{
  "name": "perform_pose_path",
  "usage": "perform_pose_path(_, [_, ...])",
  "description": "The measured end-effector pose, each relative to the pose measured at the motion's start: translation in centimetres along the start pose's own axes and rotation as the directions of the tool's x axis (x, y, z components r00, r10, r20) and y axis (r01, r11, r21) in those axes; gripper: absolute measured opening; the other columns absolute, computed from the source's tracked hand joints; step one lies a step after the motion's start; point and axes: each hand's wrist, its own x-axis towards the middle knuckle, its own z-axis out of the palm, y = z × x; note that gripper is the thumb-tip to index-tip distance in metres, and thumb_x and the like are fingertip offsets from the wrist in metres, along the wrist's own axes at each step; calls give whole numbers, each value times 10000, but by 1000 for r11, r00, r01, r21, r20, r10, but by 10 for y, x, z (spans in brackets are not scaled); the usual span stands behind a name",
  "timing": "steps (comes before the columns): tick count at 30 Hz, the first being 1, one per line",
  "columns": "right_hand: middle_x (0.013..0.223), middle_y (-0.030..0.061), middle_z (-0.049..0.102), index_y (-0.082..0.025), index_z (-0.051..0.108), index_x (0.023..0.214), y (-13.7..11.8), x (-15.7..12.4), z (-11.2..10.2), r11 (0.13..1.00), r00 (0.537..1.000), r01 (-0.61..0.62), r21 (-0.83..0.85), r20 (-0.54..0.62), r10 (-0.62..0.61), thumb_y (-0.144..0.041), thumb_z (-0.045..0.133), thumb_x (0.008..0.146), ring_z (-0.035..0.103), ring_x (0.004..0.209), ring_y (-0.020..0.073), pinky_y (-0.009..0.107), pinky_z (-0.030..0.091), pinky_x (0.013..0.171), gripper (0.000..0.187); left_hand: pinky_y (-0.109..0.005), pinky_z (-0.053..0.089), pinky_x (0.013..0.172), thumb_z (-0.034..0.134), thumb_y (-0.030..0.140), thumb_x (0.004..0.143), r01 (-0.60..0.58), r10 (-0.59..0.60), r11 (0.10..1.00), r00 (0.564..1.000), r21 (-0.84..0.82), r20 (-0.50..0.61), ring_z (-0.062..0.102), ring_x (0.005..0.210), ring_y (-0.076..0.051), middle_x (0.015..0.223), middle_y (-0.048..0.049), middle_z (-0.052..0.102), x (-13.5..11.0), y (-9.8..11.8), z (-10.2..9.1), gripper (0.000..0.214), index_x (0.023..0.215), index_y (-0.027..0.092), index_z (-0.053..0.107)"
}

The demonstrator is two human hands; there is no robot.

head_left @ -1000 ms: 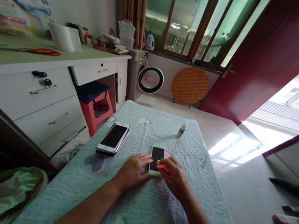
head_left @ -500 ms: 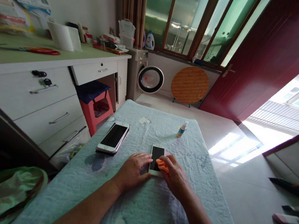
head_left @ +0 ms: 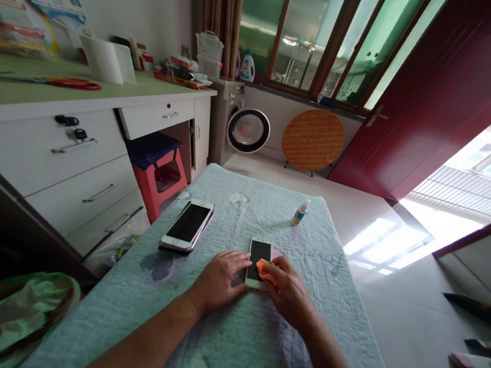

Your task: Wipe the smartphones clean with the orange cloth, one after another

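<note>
A white smartphone with a dark screen lies face up on the cloth-covered table. Along its left edge my left hand grips it, fingertips at the side and thumb by the bottom corner. My right hand pinches a bunched orange cloth and presses it on the screen's right part, covering some of the phone. To the left, a larger white phone rests on top of another dark-edged flat device. A small spray bottle stands upright beyond my right hand.
White drawers under a green countertop line the left side, with a red stool tucked beneath. A lined waste bin sits at the lower left. Behind the table are an open washing machine door and a folded round table.
The orange cloth has shifted very slightly on the screen with my right hand, and its folds look different. My left hand keeps its place on the phone. The view has moved a little.
</note>
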Motion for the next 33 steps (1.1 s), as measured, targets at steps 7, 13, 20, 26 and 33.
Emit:
perform_pose_path(7, [884, 40, 517, -216, 654, 941, -5, 3, 9, 999, 999, 49, 13, 5, -49, -178, 487, 910, 514, 823, 151, 269, 431, 745, 174, -444, 375, 1051, 697, 457, 757, -15, 14, 1000, 1000, -14, -18, 542, 1194, -278, 1274, -99, 609, 0, -1, 1, 472, 1152, 207, 632])
perform_pose_path(13, [895, 34, 525, -201, 631, 869, -19, 5, 16, 994, 994, 102, 30, 40, -103, -160, 474, 918, 509, 829, 142, 264, 418, 754, 170, -432, 388, 1044, 679, 420, 779, 0, -1, 1000, 999, -18, -33, 554, 1182, -268, 1262, -97, 617, 1, 3, 0, 384, 1099, 208, 657])
perform_pose_path(20, [893, 27, 530, -210, 642, 863, -17, 4, 10, 995, 991, 100, 5, 91, -100, -49, 519, 820, 512, 822, 137, 252, 408, 748, 207, -445, 384, 1049, 682, 405, 780, -8, 7, 1000, 1000, -11, -24, 549, 1190, -269, 1268, -98, 613, 1, 0, 1, 390, 1113, 204, 654])
perform_pose_path(26, [805, 8, 511, -182, 617, 728, -2, -2, -7, 999, 996, 13, -41, 93, -9, 16, 514, 673, 491, 721, 113, 229, 371, 662, 231, -455, 373, 1058, 730, 357, 738, 8, -8, 1000, 1000, -13, -6, 535, 1209, -273, 1293, -101, 594, 0, -2, 1, 434, 1135, 204, 642])
perform_pose_path(33, [826, 15, 512, -185, 621, 780, -4, 0, -4, 1000, 996, 11, -17, 92, -9, -10, 513, 711, 494, 739, 123, 233, 380, 667, 217, -453, 373, 1053, 724, 396, 747, 16, -16, 1000, 1000, -23, 3, 537, 1205, -278, 1287, -104, 599, 1, 0, -1, 437, 1131, 204, 645])
